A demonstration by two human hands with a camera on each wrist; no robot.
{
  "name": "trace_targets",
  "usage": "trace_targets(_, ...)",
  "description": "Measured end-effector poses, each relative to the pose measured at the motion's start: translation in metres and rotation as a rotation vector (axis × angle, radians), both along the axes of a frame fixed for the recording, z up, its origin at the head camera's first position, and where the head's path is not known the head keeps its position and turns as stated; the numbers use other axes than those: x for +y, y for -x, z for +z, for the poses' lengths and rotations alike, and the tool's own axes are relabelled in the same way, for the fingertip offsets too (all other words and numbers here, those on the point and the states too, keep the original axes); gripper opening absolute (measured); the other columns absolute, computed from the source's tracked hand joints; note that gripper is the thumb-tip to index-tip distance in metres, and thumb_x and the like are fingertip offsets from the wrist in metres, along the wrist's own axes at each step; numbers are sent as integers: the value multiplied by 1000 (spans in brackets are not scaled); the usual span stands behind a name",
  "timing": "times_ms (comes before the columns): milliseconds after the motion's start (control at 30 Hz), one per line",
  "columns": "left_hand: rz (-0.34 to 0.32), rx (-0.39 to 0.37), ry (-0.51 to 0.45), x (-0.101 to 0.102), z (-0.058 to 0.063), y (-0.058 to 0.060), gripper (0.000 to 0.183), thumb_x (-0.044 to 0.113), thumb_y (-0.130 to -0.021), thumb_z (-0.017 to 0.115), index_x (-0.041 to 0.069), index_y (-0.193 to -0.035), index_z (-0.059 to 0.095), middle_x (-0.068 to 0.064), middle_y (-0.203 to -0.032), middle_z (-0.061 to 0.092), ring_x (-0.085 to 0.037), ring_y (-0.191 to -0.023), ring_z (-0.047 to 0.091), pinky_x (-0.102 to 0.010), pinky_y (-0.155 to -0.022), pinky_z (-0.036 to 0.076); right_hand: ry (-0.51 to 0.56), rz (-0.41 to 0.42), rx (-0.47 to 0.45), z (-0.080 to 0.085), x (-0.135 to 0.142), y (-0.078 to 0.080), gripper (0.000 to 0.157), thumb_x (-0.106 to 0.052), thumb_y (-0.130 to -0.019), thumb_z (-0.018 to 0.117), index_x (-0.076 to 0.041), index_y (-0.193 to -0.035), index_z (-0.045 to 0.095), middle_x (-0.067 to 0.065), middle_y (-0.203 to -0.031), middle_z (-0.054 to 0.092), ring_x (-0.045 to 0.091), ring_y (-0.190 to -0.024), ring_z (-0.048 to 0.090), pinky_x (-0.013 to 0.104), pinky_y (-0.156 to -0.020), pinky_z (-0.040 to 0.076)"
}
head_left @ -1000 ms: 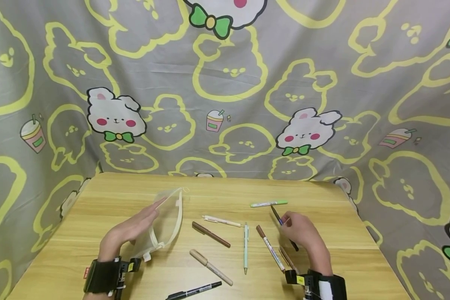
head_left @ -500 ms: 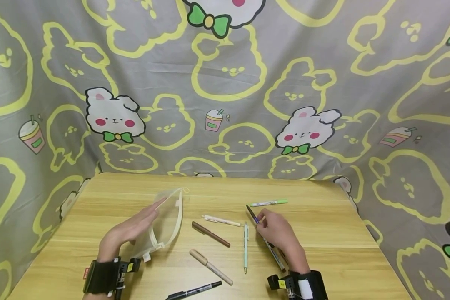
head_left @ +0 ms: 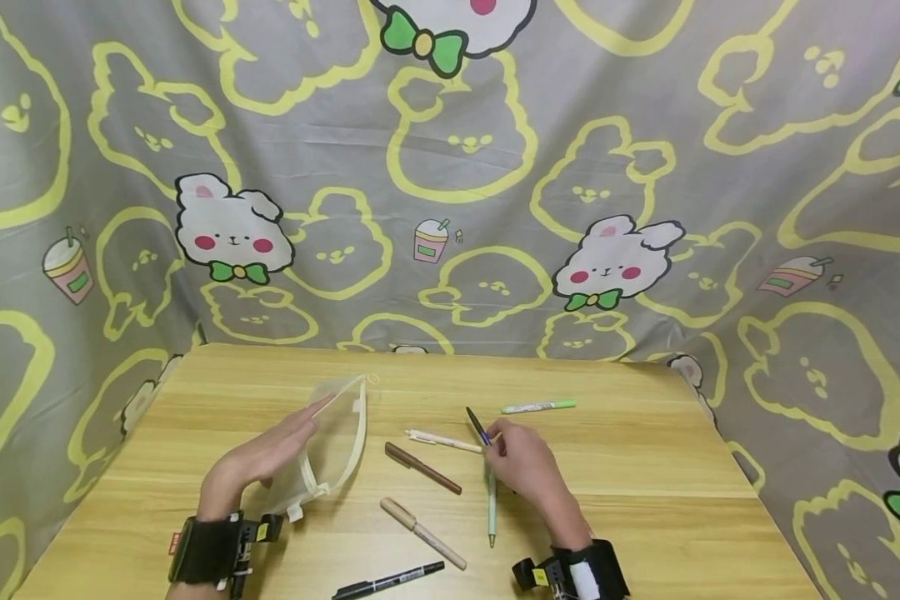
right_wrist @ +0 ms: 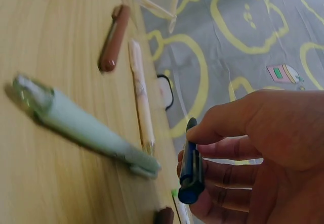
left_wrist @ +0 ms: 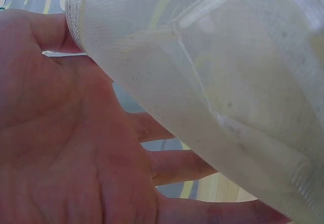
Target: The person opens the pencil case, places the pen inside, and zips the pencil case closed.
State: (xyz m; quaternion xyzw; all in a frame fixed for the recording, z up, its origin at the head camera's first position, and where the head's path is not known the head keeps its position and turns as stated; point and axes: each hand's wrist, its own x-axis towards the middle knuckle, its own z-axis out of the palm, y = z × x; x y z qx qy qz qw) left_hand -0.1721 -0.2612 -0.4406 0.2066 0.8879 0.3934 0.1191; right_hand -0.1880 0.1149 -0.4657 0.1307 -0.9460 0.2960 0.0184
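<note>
the slim black-and-blue pen is up to the right of the see-through, cream-edged pouch, near the mint-green pen, whose far end the right hand hides from the head camera. that hand pinches the barrel between thumb and fingertips. the pen should be light, rigid and a little slick, so a hold near mid-barrel ought to balance it best. the pouch looks thin, limp and likely to fold in; its bound edge seems the firmer place to take hold. the left hand has its fingers apart and fairly straight against the pouch.

the right wrist view shows the held pen's clip and blue end, which the head view loses under the hand. the left wrist view shows fingers passing behind sheer material, though i cannot tell whether they are inside the pouch. only the head view takes in the beige capped pen and black marker.
</note>
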Motion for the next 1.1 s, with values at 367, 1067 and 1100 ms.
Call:
trace_targets(367, -2, 3, -3, 1, 0, 0, 52, 22, -111, 16, -3, -157, 12, -33, -158, 9, -58, -138, 7, -83, -99, 8, -12, 100, 109, 6, -33, -1, 22, -8, -87, 66, -4, -108, 71, -3, -72, 66, 5, -51, 52, 20, -40, 46)
trace_targets(1067, 5, -48, -12, 2, 4, -1, 53, 23, -111, 16, -1, -157, 11, -34, -158, 7, -59, -137, 6, -87, -90, 15, 179, 215, -64, 12, -126, 7, 25, -4, -86, 64, 0, -109, 73, 0, -79, 69, 5, -62, 60, 18, -50, 50)
trace_targets(1100, 12, -67, -15, 3, 4, -2, 53, 24, -111, 16, 0, -158, 10, -33, -158, 6, -59, -138, 5, -88, -88, 16, 197, 220, -80, 11, -130, 8, 25, -4, -87, 64, 1, -109, 73, 1, -80, 69, 6, -64, 61, 18, -51, 51)
